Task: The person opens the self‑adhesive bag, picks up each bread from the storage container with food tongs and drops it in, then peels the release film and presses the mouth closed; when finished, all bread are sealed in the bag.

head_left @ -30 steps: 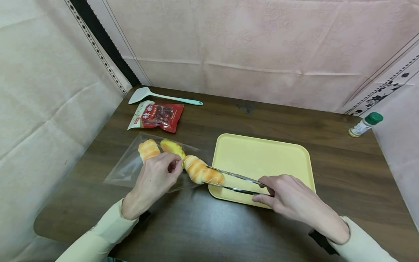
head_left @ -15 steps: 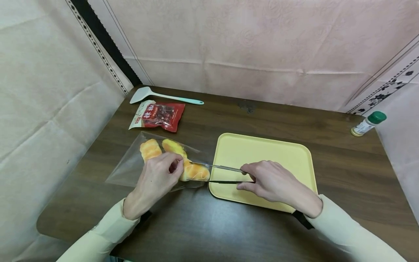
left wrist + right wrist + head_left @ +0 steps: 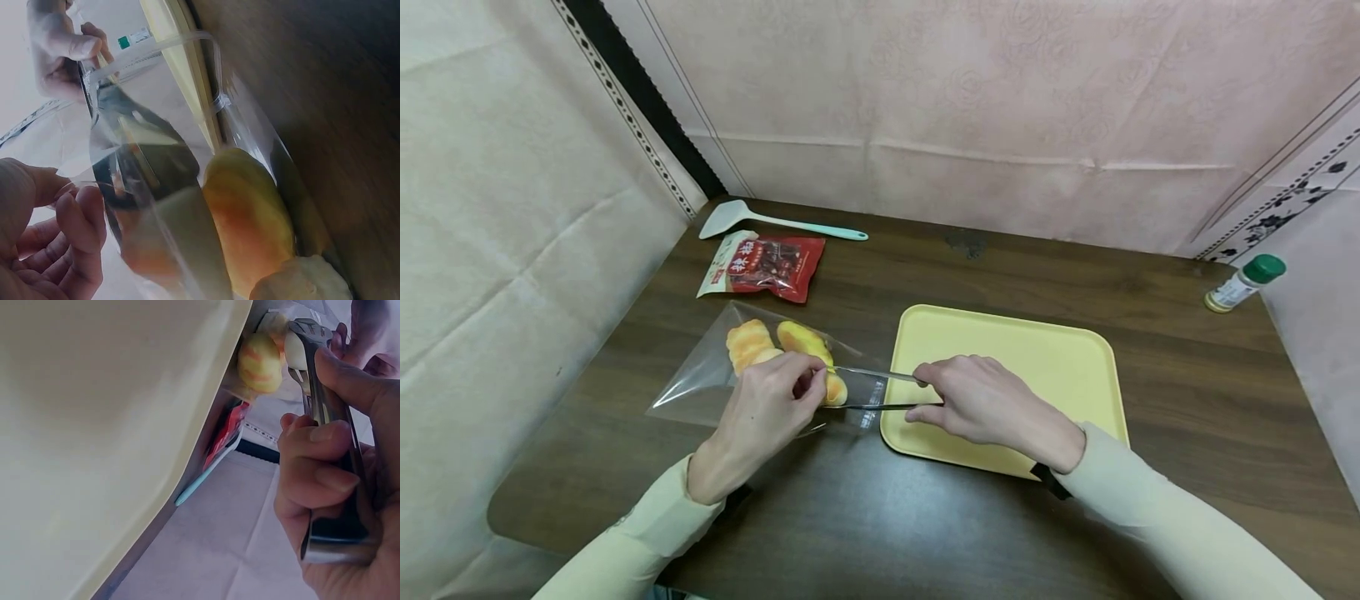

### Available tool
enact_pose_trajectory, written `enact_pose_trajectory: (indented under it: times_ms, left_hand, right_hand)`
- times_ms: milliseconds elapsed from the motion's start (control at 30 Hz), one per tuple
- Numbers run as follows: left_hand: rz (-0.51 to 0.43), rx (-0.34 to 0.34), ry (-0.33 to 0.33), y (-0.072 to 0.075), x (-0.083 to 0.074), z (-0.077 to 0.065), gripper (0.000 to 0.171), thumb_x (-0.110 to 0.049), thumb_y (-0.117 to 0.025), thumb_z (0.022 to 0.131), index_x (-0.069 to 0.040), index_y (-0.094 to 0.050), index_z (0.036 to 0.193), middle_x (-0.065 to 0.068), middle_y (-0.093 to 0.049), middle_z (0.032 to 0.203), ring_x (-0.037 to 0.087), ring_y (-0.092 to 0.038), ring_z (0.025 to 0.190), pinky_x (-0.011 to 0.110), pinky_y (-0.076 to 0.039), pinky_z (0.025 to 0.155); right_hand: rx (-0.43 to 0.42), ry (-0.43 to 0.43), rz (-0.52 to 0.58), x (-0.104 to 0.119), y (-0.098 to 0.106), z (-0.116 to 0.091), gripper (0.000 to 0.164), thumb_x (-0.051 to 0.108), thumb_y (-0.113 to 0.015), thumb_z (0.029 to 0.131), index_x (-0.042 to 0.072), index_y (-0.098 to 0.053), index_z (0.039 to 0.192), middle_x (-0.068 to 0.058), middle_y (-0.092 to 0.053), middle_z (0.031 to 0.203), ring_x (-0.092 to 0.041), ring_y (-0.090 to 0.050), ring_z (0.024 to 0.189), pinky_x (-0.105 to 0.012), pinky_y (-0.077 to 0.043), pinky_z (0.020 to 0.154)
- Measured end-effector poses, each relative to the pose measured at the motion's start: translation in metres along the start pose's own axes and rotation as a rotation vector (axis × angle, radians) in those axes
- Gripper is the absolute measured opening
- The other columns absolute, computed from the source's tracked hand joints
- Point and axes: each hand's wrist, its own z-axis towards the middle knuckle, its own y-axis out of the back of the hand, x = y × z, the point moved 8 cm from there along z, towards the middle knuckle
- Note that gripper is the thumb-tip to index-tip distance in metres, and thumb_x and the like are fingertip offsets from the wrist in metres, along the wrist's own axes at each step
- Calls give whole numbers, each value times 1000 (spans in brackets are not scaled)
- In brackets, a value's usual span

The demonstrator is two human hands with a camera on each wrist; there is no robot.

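Note:
My left hand (image 3: pixel 767 404) pinches the rim of a clear plastic bag (image 3: pixel 696 392) lying on the table. My right hand (image 3: pixel 988 408) grips metal tongs (image 3: pixel 331 406), whose arms reach in through the bag's mouth. Between the tongs' tips is a striped bread roll (image 3: pixel 836 390), largely hidden behind my left hand. A yellow bread roll (image 3: pixel 802 340) and a golden one (image 3: pixel 747 342) lie deeper in the bag. In the left wrist view the bag's see-through wall stands up beside the yellow roll, with my left fingers (image 3: pixel 81 225) on its edge.
A pale yellow tray (image 3: pixel 1000 350) lies right of the bag, under my right hand. Behind the bag are a red snack packet (image 3: pixel 775 265) and a light-blue spatula (image 3: pixel 805 228). A green-capped bottle (image 3: pixel 1236 290) stands at the far right.
My right hand has moved left with the tongs, carrying the striped roll from the bag's mouth farther inside. My left hand has stayed nearly still on the bag's rim.

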Motion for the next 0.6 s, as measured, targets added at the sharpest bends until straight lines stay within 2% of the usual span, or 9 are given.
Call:
enact_pose_trajectory:
  times_ms: [100,233,333,500,600]
  left_hand:
    - [2,-5,3,0,0,-1,10,6,-80,86,-3,-78,88,3,-67,70,7,-56,61,24,-52,57]
    - [7,-7,8,0,0,-1,9,5,-81,87,-4,-78,90,3,-70,73,7,-58,62,25,-53,58]
    - [8,-5,8,0,-1,0,9,4,-81,87,-3,-79,90,3,-70,72,7,-58,62,25,-53,58]
    - [14,-8,10,2,1,-1,9,5,-82,87,-3,-78,90,4,-70,72,8,-59,62,25,-53,57]
    - [25,-29,0,6,1,0,10,6,-82,86,-2,-78,90,5,-71,73,10,-61,62,27,-55,58]
  right_hand:
    - [3,19,-10,7,-1,9,33,42,-84,95,12,-74,102,11,-64,73,-4,-48,57,-26,-44,58]
    - [-3,46,-16,17,-3,20,34,42,-85,94,15,-65,86,11,-51,66,-5,-40,55,-24,-36,54]
    - [-8,50,-22,23,-4,26,39,43,-85,94,18,-58,80,11,-43,63,-6,-36,54,-24,-31,51]
    - [-21,42,-27,29,-5,33,39,45,-84,94,18,-59,82,10,-44,62,-7,-39,53,-24,-32,51]
    - [-34,21,-18,27,-5,33,36,44,-86,93,16,-65,85,10,-48,62,-8,-43,54,-25,-35,52]
